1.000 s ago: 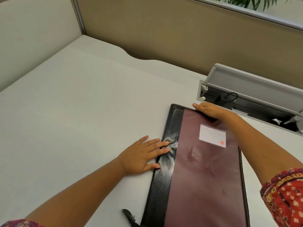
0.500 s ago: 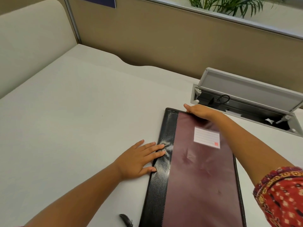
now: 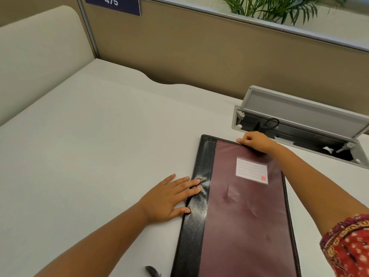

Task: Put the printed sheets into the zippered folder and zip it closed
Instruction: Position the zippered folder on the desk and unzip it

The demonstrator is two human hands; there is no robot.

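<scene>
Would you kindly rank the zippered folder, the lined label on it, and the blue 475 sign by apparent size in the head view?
1. Zippered folder, by far the largest.
2. Blue 475 sign, though cut off by the frame and farther away, so unsure.
3. Lined label, looking slightly smaller.

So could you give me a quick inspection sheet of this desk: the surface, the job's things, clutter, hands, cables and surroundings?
Surface: pale desk, flat.
Job's things: folder, maroon with a black strip, lies flat and looks closed; label on its front; no printed sheets seen.
Clutter: small dark object at the bottom edge, cannot tell what.
Hands: left hand lies flat, fingertips on the black strip; right hand pinches something at the folder's far edge, probably the zip pull.
Cables: black cable looped inside the open cable box.
Surroundings: tan partition, sign reading 475, plant behind.
</scene>
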